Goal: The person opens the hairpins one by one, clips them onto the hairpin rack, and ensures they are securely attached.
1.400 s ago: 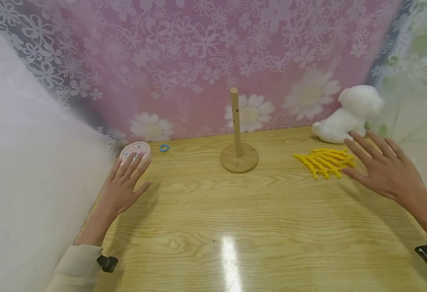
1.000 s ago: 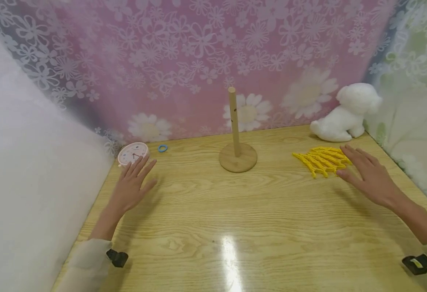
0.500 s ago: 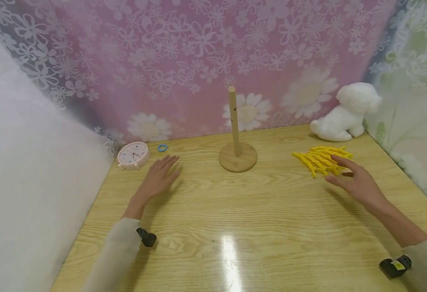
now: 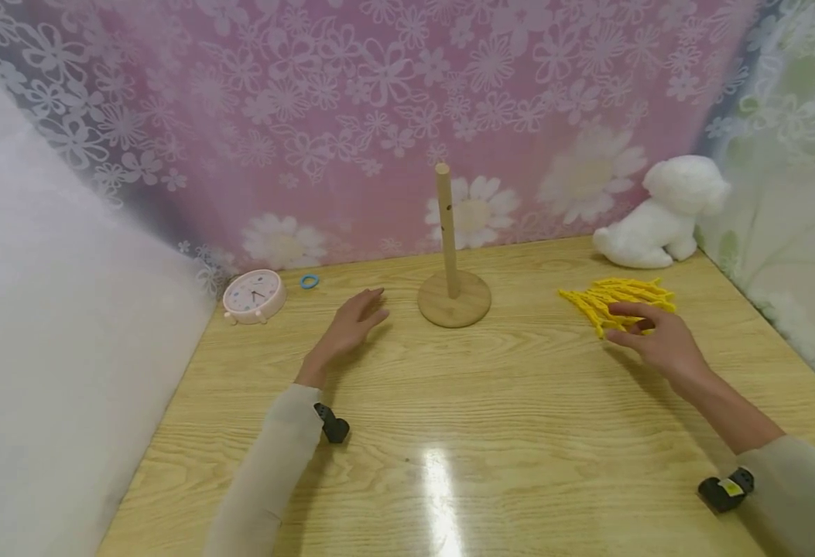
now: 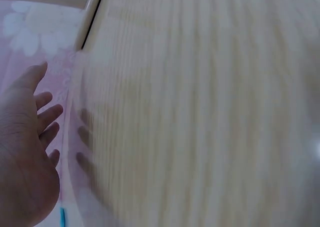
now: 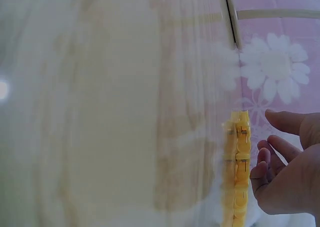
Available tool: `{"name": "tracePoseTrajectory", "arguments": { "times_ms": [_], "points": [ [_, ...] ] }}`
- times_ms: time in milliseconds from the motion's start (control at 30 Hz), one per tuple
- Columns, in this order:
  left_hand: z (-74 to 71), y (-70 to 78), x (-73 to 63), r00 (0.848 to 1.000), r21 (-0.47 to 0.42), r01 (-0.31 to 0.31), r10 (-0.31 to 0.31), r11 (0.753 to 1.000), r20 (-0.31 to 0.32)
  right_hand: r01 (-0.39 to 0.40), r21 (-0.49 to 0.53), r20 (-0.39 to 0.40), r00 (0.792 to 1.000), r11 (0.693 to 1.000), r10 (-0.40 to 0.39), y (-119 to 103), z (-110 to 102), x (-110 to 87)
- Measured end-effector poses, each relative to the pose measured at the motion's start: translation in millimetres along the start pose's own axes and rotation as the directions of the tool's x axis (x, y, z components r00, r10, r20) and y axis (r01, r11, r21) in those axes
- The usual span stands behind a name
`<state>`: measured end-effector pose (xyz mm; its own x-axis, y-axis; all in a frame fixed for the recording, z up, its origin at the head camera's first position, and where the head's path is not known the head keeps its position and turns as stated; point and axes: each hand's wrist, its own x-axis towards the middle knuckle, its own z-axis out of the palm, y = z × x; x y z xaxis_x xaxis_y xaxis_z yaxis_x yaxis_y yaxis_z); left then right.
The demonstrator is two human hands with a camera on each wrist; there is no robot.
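Note:
My left hand [image 4: 348, 325] hovers just left of the round wooden base [image 4: 473, 302] of a stand with an upright post [image 4: 446, 224]. Its fingers are relaxed and hold nothing; in the left wrist view the hand [image 5: 25, 152] shows its palm side, thumb apart. Over the front of a yellow lattice-like folding piece [image 4: 588, 303] is my right hand [image 4: 665, 344], thumb and fingers bent with a gap between them. The right wrist view has the yellow piece [image 6: 242, 172] lying flat beside the fingertips of the right hand [image 6: 295, 172], nothing between them.
A pink clock [image 4: 254, 295] lies at the back left, with a small blue ring [image 4: 309, 281] to its right. Behind the yellow piece sits a white plush dog [image 4: 647, 236]. A pink flowered cloth [image 4: 351, 193] backs the wooden table [image 4: 379, 480], and pale walls flank it.
My left hand has swept right, from over the clock to near the stand's base. The right hand has moved left and closer over the yellow piece, its fingers bending. The objects have stayed put.

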<state>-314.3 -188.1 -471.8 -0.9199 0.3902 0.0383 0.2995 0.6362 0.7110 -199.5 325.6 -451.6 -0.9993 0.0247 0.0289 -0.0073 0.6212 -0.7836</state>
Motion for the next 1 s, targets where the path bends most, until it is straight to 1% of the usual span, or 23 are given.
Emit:
{"name": "tracePoseTrajectory", "arguments": {
  "times_ms": [67, 167, 233, 267, 333, 400, 467, 533, 700, 767, 900, 1000],
  "points": [
    [7.1, 4.3, 7.3, 1.000, -0.057, -0.004, 0.004, 0.998, 0.000, -0.009, -0.016, 0.004, 1.000, 1.000, 0.009, -1.7, 0.6, 1.7],
    [17.5, 12.2, 17.8, 1.000, -0.145, 0.002, -0.003, 0.989, -0.001, -0.012, -0.054, 0.004, 1.000, 0.998, 0.012, -2.3, 2.0, 5.5],
    [26.1, 17.4, 25.3, 1.000, -0.180, 0.009, -0.008, 0.984, 0.006, -0.010, -0.081, 0.005, 1.000, 0.997, 0.010, -1.3, 3.5, 8.2],
    [30.7, 20.0, 28.6, 1.000, -0.180, 0.014, -0.013, 0.984, 0.011, -0.007, -0.093, 0.006, 1.000, 0.996, 0.008, -0.4, 4.3, 9.6],
    [40.1, 24.1, 36.0, 1.000, -0.130, 0.008, -0.006, 0.991, 0.019, -0.002, -0.115, 0.006, 1.000, 0.993, 0.003, 1.2, 6.0, 11.9],
    [49.1, 27.8, 43.3, 0.999, -0.046, -0.014, 0.015, 0.999, 0.028, 0.005, -0.129, 0.002, 1.000, 0.992, -0.005, 2.4, 7.3, 13.8],
    [55.8, 31.8, 49.5, 0.999, 0.032, -0.038, 0.037, 0.999, 0.031, 0.009, -0.144, -0.008, 1.000, 0.990, -0.011, 3.2, 7.9, 15.2],
    [60.1, 34.8, 53.9, 0.998, 0.091, -0.059, 0.057, 0.994, 0.030, 0.025, -0.163, -0.025, 0.999, 0.986, -0.029, 2.4, 9.3, 16.4],
    [63.5, 37.4, 56.4, 0.997, 0.116, -0.067, 0.063, 0.991, 0.035, 0.089, -0.222, -0.067, 0.992, 0.971, -0.106, -1.5, 15.2, 19.7],
    [63.8, 37.1, 56.5, 0.997, 0.133, -0.071, 0.066, 0.989, 0.039, 0.115, -0.232, -0.070, 0.988, 0.966, -0.135, -3.4, 18.7, 20.9],
    [63.7, 35.1, 56.4, 0.997, 0.159, -0.075, 0.071, 0.984, 0.033, 0.165, -0.214, -0.041, 0.983, 0.963, -0.177, -9.4, 26.6, 24.8],
    [63.8, 32.3, 56.5, 0.997, 0.189, -0.071, 0.069, 0.979, 0.017, 0.166, -0.164, -0.006, 0.985, 0.972, -0.170, -14.7, 31.7, 26.9]
  ]
}}
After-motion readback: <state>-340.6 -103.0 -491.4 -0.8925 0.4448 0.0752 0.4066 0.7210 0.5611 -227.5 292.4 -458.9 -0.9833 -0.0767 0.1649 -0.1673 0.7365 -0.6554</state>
